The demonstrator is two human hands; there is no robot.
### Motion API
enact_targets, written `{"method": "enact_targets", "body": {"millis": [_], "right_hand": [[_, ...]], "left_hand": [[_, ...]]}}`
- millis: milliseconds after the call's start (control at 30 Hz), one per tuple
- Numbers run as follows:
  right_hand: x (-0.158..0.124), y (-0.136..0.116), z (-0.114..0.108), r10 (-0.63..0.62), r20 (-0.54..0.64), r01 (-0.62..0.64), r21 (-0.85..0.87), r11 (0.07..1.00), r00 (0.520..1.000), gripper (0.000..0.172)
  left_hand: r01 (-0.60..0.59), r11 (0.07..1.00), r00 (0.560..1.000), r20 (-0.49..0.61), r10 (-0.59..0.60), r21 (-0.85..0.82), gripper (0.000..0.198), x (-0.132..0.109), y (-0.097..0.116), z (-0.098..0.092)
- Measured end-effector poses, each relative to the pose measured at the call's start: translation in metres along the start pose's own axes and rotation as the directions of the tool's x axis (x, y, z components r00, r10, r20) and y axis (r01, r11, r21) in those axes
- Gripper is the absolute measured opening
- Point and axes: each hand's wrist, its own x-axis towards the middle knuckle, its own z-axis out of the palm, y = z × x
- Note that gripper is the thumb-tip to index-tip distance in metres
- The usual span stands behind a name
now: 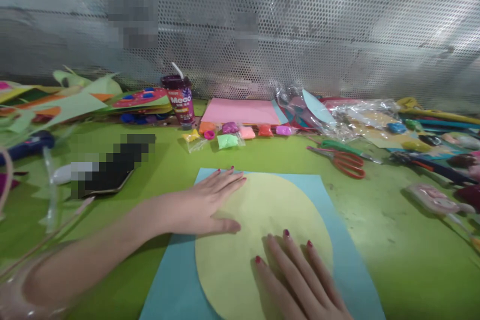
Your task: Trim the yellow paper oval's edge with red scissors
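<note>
A large yellow paper circle (258, 210) lies on a blue sheet of paper (356, 270) in front of me. My left hand (210, 202) rests flat on the circle's upper left part, its fingers stretched out and reaching over onto the blue sheet. Lower down and to the right, my right hand (300, 275) lies over the circle with its fingers spread. Neither hand grips anything. The bottom of the frame cuts off the near edge of both papers and part of my right hand.
Orange-handled scissors (347, 162) lie right of the papers, beside a green-handled tool (348, 150). Behind are small colourful clay packets (228, 141), pink paper (240, 111) and a purple cup with a straw (181, 102). A dark phone (112, 175) lies left. A perforated metal panel (300, 20) stands at the back.
</note>
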Motion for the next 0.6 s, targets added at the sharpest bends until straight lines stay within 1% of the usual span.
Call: {"method": "enact_targets", "body": {"millis": [100, 200, 333, 400, 500, 600], "right_hand": [[0.003, 0.006, -0.003, -0.026, 0.038, 0.027, -0.032, 0.999, 0.999, 0.052], [0.004, 0.004, -0.001, -0.02, 0.069, 0.026, -0.091, 0.996, 0.997, 0.061], [0.002, 0.002, 0.004, -0.01, 0.06, 0.018, -0.146, 0.989, 0.998, 0.067], [0.001, 0.003, 0.006, 0.001, 0.057, 0.007, -0.144, 0.99, 0.998, 0.066], [0.0, 0.001, 0.007, 0.028, 0.064, -0.021, -0.108, 0.994, 0.998, 0.059], [0.0, -0.005, 0.009, 0.114, 0.055, -0.11, -0.077, 0.991, 0.992, 0.055]], "left_hand": [[0.009, 1.0, 1.0, -0.007, -0.009, 0.007, 0.076, 0.001, -0.006, -0.004], [0.035, 0.999, 0.999, -0.015, -0.035, 0.014, 0.077, 0.003, -0.015, -0.008], [0.043, 0.999, 0.999, -0.009, -0.043, 0.009, 0.08, 0.004, -0.019, -0.01], [0.053, 0.999, 0.999, -0.01, -0.053, -0.002, 0.081, 0.004, -0.019, -0.01], [0.086, 0.996, 0.996, -0.009, -0.086, -0.015, 0.083, 0.004, -0.016, -0.011], [0.097, 0.995, 0.995, -0.008, -0.097, -0.016, 0.083, 0.003, -0.016, -0.011]]}}
